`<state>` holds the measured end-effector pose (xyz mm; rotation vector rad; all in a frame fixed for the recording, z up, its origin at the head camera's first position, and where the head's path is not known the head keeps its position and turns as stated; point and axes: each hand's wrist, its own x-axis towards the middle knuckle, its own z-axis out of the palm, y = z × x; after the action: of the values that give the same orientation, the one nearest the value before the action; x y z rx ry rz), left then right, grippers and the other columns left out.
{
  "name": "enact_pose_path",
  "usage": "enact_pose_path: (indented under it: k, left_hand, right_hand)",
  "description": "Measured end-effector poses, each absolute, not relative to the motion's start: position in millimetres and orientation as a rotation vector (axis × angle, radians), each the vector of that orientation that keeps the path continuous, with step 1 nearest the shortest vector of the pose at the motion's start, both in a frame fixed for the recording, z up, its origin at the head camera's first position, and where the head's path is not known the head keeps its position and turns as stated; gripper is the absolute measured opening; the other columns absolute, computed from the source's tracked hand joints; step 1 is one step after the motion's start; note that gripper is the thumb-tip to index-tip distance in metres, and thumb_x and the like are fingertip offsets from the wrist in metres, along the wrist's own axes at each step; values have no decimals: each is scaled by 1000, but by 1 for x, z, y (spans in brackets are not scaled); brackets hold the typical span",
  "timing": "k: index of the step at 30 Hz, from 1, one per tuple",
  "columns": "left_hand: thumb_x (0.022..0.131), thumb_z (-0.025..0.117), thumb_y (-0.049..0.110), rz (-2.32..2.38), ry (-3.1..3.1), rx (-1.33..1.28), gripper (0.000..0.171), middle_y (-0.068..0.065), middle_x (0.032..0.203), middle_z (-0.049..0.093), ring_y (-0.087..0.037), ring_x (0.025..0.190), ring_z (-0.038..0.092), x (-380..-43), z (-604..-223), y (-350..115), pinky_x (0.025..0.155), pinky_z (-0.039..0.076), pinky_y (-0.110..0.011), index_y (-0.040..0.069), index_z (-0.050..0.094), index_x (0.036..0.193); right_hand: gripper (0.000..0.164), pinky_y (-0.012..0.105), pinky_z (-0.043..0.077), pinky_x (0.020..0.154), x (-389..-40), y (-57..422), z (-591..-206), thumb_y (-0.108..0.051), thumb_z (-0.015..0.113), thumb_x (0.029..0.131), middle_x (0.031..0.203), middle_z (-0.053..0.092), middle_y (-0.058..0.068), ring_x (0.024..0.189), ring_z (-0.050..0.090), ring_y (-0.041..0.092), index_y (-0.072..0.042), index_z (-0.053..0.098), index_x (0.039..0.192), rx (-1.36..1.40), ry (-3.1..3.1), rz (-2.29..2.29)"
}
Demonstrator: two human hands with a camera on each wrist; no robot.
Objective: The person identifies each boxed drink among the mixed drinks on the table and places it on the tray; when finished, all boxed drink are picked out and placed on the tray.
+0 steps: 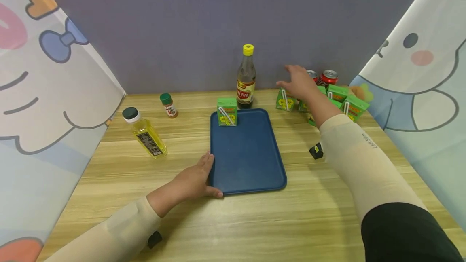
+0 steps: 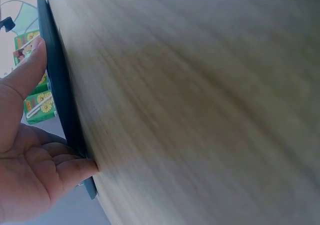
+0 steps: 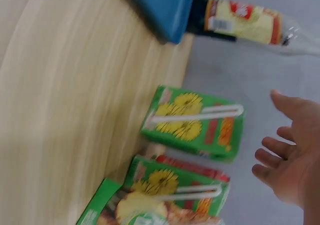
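While a wood-grained tabletop [image 1: 236, 225] carries the whole arrangement, a dark blue tray [image 1: 247, 153] lies flat near its middle. Just behind the tray's far edge stands a yellow-capped bottle [image 1: 246, 86] of dark liquid; left of the tray is a dark-capped bottle [image 1: 149, 137] of yellow liquid. The left hand [image 1: 193, 179] grips the tray's near-left corner, thumb at the near edge, other fingers along the left. The right hand [image 1: 301, 83], fingers loosely parted and holding nothing, hangs just beside the leftmost carton [image 1: 285, 101] of a green group on the right; the right wrist view shows them apart. A matching carton [image 1: 227, 113] stands upright in the tray's far-left corner. Red cans [image 1: 329, 77] stand behind the group, and a green-capped jar [image 1: 169, 106] stands at left.
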<state>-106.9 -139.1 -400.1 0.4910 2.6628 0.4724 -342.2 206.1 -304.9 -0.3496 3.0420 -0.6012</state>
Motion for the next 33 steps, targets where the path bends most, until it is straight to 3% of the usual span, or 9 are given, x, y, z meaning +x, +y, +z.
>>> enact_pose_path:
  k: [4, 12, 21, 33]
  left_hand:
    - [74, 78, 59, 469, 2667, 494, 119, -22, 162, 12, -36, 147, 25, -107, -401, -139, 113, 34, -48, -3, 17, 155]
    - [74, 78, 60, 472, 2670, 486, 119, -22, 162, 12, -35, 147, 26, -107, -401, -139, 113, 34, -48, -2, 17, 155]
    - [74, 77, 60, 464, 2663, 475, 119, -22, 163, 11, -35, 147, 25, -106, -401, -140, 114, 33, -48, -2, 16, 155]
    - [76, 77, 58, 476, 2659, 496, 117, -23, 162, 11, -36, 147, 25, -105, -400, -140, 114, 33, -48, -3, 16, 155]
  right_hand:
    - [75, 61, 20, 115, -346, 217, -310, -37, 55, 100, 160, 19, 25, 146, 17, 46, -2, 19, 156, -355, 2973, -342]
    - [54, 57, 29, 112, -348, 218, -319, -19, 60, 97, 149, 38, 28, 139, 31, 45, 3, 42, 144, -462, 2985, -187]
    - [53, 57, 33, 109, -340, 213, -309, -22, 64, 93, 147, 43, 23, 136, 36, 42, -2, 50, 139, -549, 2950, -407]
    - [50, 50, 37, 107, -320, 166, -308, -20, 67, 93, 141, 49, 14, 131, 43, 31, -7, 53, 139, -818, 2830, -525]
